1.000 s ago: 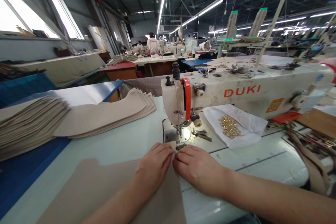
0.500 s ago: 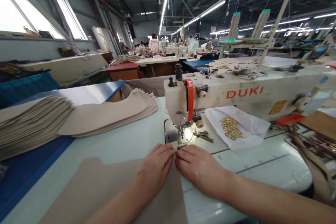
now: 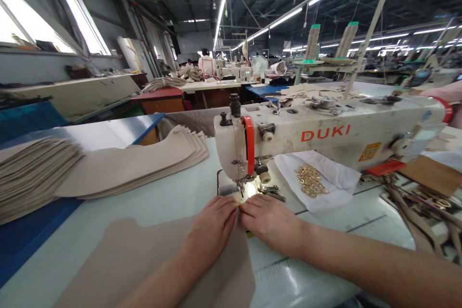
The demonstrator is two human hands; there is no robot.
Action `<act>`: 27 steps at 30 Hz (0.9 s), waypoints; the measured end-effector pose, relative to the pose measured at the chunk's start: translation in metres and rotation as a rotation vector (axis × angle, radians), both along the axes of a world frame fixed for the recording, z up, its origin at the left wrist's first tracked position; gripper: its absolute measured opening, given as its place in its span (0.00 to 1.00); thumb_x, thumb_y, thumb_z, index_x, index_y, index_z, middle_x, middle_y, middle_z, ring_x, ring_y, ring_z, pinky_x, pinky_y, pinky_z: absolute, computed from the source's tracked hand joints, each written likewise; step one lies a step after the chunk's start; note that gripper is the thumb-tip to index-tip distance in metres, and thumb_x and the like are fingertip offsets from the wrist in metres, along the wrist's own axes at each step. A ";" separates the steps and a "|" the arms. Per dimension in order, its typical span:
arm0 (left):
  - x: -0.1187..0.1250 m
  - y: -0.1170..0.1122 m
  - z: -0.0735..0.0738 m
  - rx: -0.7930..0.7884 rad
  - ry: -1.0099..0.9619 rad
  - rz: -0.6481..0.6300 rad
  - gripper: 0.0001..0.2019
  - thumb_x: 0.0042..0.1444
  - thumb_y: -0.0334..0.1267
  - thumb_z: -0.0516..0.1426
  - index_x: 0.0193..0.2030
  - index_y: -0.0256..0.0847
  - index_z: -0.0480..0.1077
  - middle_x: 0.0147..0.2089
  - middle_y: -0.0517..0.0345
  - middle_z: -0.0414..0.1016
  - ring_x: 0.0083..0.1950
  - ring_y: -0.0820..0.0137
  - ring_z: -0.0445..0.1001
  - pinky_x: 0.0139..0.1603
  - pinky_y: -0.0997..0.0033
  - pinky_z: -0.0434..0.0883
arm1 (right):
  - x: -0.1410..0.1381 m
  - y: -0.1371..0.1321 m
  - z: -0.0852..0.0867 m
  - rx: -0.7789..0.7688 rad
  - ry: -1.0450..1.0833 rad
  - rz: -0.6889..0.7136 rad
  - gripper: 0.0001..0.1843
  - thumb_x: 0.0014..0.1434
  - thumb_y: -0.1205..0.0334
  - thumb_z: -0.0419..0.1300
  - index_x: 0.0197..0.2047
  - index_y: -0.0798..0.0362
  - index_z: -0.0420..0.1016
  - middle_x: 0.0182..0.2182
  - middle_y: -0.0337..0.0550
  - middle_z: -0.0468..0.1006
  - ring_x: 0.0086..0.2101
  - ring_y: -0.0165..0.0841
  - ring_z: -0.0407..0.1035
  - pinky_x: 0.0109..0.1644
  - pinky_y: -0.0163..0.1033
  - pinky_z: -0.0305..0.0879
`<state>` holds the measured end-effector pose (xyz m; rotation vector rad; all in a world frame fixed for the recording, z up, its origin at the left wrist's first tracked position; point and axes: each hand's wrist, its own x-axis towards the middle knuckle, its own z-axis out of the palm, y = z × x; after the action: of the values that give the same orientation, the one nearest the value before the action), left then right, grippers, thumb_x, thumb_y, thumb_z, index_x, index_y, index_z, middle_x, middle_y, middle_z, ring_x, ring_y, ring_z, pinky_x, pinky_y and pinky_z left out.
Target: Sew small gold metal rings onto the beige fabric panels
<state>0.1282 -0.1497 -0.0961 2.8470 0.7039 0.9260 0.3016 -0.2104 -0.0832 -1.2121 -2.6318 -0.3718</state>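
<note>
Head view: a beige fabric panel (image 3: 144, 255) is held on the pale worktop (image 3: 191, 192), its upper edge brought just in front of the needle area of a DUKI-marked sewing machine (image 3: 281, 127). The edge is pinched between the bunched fingers of the left hand (image 3: 212, 224) and the right hand (image 3: 270, 224), whose tips meet. The fold between those tips is hidden, the needle's point is hard to make out, and it cannot be told whether the panel is touched by the needle. Part of the panel is covered by the left forearm, and its near side is cut off by the bottom of the frame. At far right, a pink shape (image 3: 443, 90) is cropped and cannot be identified.

Compared with half a second earlier, the hands and panel edge have been moved closer to the needle, and a small metal attachment (image 3: 270, 190) beside it is now partly covered by the right hand. The panel's near right corner has been brought into view.

On the machine bed, a heap of gold-coloured rings (image 3: 311, 180) is held in an opened white wrapper (image 3: 339, 180). To the left, more beige pieces (image 3: 133, 166) are piled beside a thick stack (image 3: 32, 178).
</note>
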 end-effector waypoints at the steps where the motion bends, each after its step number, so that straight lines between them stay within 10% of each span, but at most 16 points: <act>1: 0.003 0.003 0.000 -0.001 0.007 0.002 0.11 0.60 0.32 0.48 0.38 0.38 0.72 0.38 0.51 0.78 0.40 0.66 0.74 0.44 0.64 0.74 | 0.003 0.002 -0.001 0.000 0.000 -0.012 0.04 0.61 0.66 0.57 0.37 0.57 0.71 0.36 0.45 0.74 0.39 0.36 0.66 0.47 0.41 0.61; 27: 0.016 0.029 0.000 0.032 0.015 0.014 0.13 0.61 0.35 0.48 0.39 0.39 0.73 0.39 0.52 0.79 0.42 0.66 0.75 0.47 0.64 0.74 | 0.012 0.016 -0.006 -0.062 0.109 -0.094 0.04 0.62 0.68 0.55 0.39 0.58 0.70 0.39 0.47 0.74 0.42 0.36 0.65 0.44 0.41 0.62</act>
<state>0.1442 -0.1204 -0.0961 2.8828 0.7172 0.9275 0.3138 -0.1943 -0.0889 -1.3398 -2.5178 -0.2346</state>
